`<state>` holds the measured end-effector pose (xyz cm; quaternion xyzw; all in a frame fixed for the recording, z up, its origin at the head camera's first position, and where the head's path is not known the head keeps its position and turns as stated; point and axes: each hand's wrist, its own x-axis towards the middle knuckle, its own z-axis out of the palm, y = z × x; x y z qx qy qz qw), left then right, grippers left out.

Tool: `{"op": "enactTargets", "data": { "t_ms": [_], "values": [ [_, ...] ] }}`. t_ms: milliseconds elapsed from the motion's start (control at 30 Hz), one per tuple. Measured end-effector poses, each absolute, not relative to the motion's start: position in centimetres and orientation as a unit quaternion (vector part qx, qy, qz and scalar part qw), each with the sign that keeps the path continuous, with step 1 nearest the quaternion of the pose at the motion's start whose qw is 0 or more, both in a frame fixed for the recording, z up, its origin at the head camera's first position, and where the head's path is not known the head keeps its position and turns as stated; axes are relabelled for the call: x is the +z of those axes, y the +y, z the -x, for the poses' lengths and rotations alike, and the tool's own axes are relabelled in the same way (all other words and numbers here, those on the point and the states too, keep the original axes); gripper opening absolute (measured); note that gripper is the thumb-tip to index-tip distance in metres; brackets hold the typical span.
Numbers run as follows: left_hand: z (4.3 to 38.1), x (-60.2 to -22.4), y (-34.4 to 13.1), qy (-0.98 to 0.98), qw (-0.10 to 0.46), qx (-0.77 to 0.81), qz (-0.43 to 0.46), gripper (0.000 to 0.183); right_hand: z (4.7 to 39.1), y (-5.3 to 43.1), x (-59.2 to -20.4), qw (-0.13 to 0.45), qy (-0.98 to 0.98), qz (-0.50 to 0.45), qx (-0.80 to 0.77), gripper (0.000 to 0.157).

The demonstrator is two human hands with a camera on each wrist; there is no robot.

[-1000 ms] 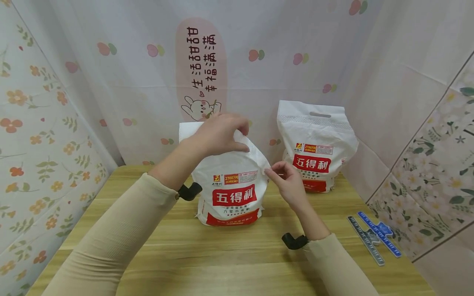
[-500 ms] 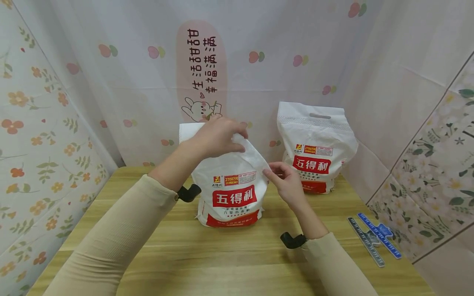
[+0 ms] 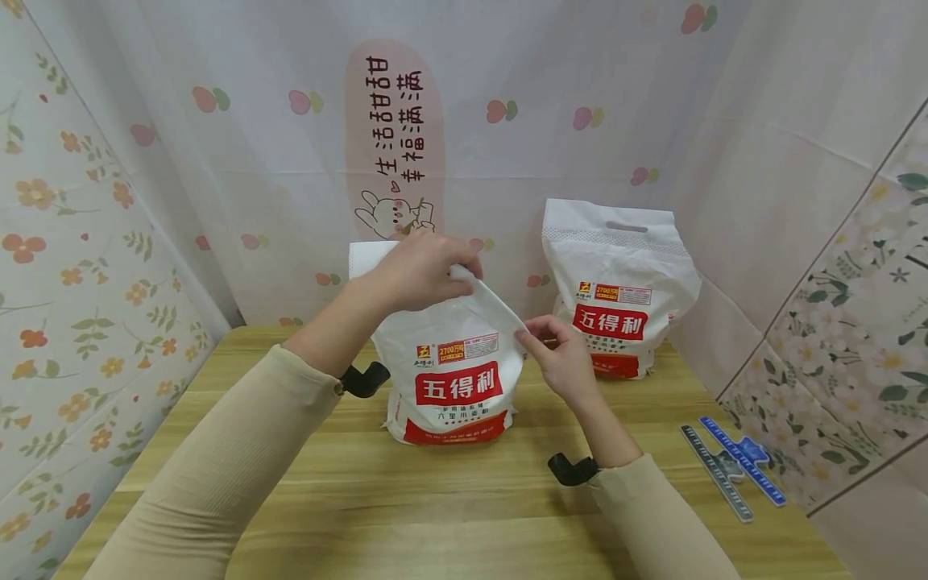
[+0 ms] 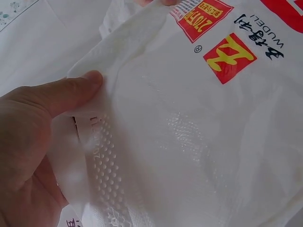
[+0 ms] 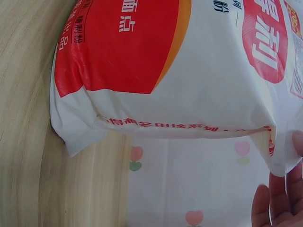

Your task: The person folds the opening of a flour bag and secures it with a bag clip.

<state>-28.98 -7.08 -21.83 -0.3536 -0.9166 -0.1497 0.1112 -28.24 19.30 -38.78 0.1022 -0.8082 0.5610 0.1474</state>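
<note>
A white flour bag (image 3: 458,379) with red printing stands upright on the wooden table, left of centre. Across its top edge lies my left hand (image 3: 420,272), pinching the white band between thumb and fingers. In the left wrist view, the thumb (image 4: 78,92) presses on the front of the band, with the other fingers behind it. My right hand (image 3: 561,354) pinches the bag's upper right corner, where the top edge slopes down. The right wrist view shows this corner drawn out to a point between the thumb and fingers (image 5: 279,198).
A second flour bag (image 3: 616,298) with a slotted handle stands at the back right. On the table's right side lie a blue clip (image 3: 747,459) and a grey clip (image 3: 718,471) with long ruler-like bars. Patterned curtains (image 3: 290,153) enclose the table (image 3: 406,515).
My left hand has shifted slightly left, and the top edge between the hands looks straighter and tauter. The right hand keeps its pinch on the corner. The bag's base stays put.
</note>
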Motion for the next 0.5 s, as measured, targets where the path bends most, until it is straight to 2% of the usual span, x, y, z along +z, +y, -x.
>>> {"op": "enactTargets", "data": {
  "t_ms": [167, 500],
  "values": [
    [28.9, -21.9, -7.1, -0.913, 0.114, -0.149, 0.363, 0.017, 28.2, 19.3, -38.8, 0.149, -0.812, -0.100, 0.555, 0.025],
    [28.9, -21.8, -7.0, -0.914, 0.115, -0.143, 0.361, 0.019, 27.9, 18.8, -37.6, 0.125, -0.794, -0.120, 0.582, 0.035]
  ]
}}
